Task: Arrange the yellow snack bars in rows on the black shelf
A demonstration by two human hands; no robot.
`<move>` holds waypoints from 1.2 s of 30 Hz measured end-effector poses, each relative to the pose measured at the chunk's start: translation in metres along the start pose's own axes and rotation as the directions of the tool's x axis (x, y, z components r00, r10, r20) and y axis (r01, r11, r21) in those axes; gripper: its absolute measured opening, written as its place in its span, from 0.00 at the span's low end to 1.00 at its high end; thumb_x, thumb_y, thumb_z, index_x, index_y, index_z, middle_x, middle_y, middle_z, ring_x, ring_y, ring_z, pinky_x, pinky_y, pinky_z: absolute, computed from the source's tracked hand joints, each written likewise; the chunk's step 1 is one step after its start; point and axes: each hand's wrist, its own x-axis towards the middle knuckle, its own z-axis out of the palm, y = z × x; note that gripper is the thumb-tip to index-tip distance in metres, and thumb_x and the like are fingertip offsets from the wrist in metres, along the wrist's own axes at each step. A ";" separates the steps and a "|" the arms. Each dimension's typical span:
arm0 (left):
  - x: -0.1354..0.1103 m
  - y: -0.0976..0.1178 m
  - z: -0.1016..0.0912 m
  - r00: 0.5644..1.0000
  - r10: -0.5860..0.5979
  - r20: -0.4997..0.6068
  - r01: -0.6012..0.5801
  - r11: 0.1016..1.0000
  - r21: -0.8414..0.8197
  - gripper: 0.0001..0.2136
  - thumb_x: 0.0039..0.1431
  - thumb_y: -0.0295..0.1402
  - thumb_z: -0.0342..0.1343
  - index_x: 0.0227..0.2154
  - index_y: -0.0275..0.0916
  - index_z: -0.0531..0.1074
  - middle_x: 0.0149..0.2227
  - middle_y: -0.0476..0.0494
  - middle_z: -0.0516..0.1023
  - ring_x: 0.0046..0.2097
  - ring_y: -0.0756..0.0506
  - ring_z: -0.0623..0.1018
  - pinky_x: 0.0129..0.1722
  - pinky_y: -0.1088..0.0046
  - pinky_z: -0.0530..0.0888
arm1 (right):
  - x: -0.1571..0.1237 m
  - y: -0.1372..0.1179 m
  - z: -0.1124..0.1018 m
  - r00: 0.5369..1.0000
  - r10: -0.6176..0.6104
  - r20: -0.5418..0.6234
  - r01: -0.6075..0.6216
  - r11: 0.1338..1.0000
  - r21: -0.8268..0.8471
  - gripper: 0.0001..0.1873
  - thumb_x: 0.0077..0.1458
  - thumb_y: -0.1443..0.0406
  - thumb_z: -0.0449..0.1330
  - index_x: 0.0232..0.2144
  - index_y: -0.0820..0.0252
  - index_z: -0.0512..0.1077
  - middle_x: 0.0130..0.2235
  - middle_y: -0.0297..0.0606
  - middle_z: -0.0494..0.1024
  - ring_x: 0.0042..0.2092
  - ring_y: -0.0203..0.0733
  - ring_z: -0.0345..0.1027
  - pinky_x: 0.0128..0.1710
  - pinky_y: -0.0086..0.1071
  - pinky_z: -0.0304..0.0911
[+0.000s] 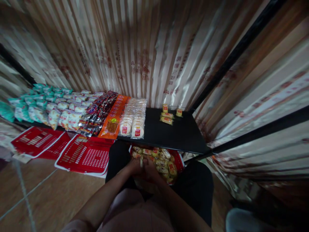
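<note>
My left hand (pixel 135 166) and my right hand (pixel 150 169) are close together between my knees, over the near left part of a red basket (pixel 180 161). Their fingers are curled inward, and a small pale spot shows between them, too dim to name. Small snacks in yellow wrappers (pixel 162 162) with red labels fill the basket, just beyond and right of my hands. Several more of these yellow-wrapped snacks (pixel 166 120) are on the black shelf (pixel 154 137) ahead, some lying flat and others upright.
Along the shelf's left stand rows of green-and-white bags (pixel 38 103), white bags (pixel 70 117), dark packets (pixel 96 111), an orange packet (pixel 113 117) and clear packs of round crackers (pixel 131 120). Red baskets (pixel 84 156) sit below. Black poles (pixel 231 61) and a curtain (pixel 145 48) surround the shelf.
</note>
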 end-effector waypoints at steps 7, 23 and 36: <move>0.004 0.004 -0.016 0.999 0.004 -0.036 -0.016 0.941 -0.337 0.16 0.55 0.40 0.46 0.38 0.33 0.71 0.38 0.38 0.77 0.39 0.43 0.76 0.37 0.70 0.70 | 0.014 -0.022 -0.013 0.999 0.012 0.044 -0.019 0.988 0.154 0.14 0.46 0.68 0.48 0.33 0.59 0.72 0.34 0.39 0.78 0.36 0.41 0.71 0.39 0.35 0.66; -0.018 0.006 -0.059 0.981 -0.061 -0.186 -0.130 0.507 -0.852 0.12 0.47 0.28 0.50 0.36 0.33 0.72 0.33 0.45 0.77 0.34 0.49 0.75 0.35 0.74 0.70 | 0.026 -0.067 -0.081 0.947 -0.320 -0.024 0.312 0.938 -0.151 0.20 0.49 0.65 0.56 0.47 0.57 0.69 0.45 0.41 0.73 0.45 0.44 0.65 0.47 0.40 0.61; -0.016 -0.001 -0.069 0.954 0.056 -0.296 -0.244 0.723 -0.647 0.16 0.44 0.30 0.56 0.39 0.35 0.67 0.33 0.48 0.73 0.33 0.50 0.72 0.34 0.75 0.69 | 0.021 -0.086 -0.091 0.874 -0.306 0.377 0.353 0.934 -0.061 0.13 0.48 0.65 0.56 0.38 0.57 0.72 0.37 0.35 0.76 0.38 0.40 0.68 0.39 0.31 0.61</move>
